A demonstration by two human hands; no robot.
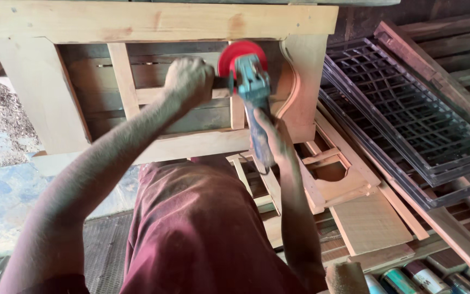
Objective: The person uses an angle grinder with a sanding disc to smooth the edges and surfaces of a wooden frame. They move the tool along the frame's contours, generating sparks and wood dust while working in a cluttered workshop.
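left hand (190, 81) fisted on grinder's side handle | right hand (274, 139) wrapped round teal grinder (254, 92) body | red disc (235, 54) against wooden frame (153, 22)

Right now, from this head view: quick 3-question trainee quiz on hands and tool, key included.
1. True or false: the right hand grips the body of the grinder.
2. What does the left hand hold? A) a loose plank B) the grinder's side handle C) a can
3. What colour is the disc at the wooden frame?

Key: 1 true. 2 B, as far as the blur shows. 3 red.
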